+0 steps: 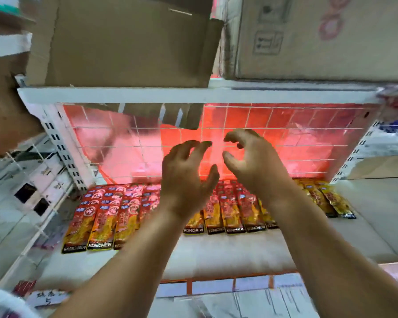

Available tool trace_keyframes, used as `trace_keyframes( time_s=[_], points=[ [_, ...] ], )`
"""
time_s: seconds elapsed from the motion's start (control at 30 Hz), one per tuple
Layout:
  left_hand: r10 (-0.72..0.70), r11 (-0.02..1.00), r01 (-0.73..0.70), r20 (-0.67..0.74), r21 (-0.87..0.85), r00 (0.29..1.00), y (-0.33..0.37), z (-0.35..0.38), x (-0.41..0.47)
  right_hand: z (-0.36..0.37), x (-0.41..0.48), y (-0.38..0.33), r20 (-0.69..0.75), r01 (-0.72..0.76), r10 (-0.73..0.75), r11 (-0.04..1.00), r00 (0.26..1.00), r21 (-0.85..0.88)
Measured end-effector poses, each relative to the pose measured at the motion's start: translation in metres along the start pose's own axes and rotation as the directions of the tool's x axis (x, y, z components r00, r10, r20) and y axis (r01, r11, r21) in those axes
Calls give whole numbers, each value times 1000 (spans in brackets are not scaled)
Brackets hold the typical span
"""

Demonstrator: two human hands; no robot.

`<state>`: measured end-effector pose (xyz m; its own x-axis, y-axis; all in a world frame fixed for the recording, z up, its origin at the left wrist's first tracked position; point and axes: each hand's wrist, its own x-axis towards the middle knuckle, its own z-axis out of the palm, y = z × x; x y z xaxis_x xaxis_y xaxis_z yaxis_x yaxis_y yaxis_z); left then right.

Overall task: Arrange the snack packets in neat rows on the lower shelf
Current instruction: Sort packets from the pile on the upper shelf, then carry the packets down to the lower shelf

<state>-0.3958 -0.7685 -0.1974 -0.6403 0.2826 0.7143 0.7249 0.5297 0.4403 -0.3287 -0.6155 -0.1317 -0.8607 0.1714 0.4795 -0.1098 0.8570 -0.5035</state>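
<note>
Red-and-yellow snack packets lie flat in rows on the white lower shelf [228, 253]. One group [97, 223] sits at the left, another [234, 214] in the middle, and a few yellow packets [326, 198] lie at the right back. My left hand [184, 177] and my right hand [251, 161] are both raised above the middle packets, close together, fingers curled and apart. Neither hand holds anything. My forearms hide part of the middle rows.
A white upper shelf [147, 95] carries cardboard boxes [124, 42] just above my hands. A wire grid back panel [274, 138] glows red behind. Perforated uprights [62, 152] flank the bay. An orange price rail [216, 283] edges the shelf front.
</note>
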Motion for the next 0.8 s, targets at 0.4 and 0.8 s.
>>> trace_keyframes(
  time_s=[0.4, 0.8],
  points=[
    [259, 966, -259, 78, -9, 963, 291, 82, 64, -276, -57, 104, -290, -8, -48, 982, 956, -188],
    [246, 941, -124, 387, -315, 889, 462, 190, 93, -424, -114, 263, -153, -354, 322, 887, 935, -297]
  ],
)
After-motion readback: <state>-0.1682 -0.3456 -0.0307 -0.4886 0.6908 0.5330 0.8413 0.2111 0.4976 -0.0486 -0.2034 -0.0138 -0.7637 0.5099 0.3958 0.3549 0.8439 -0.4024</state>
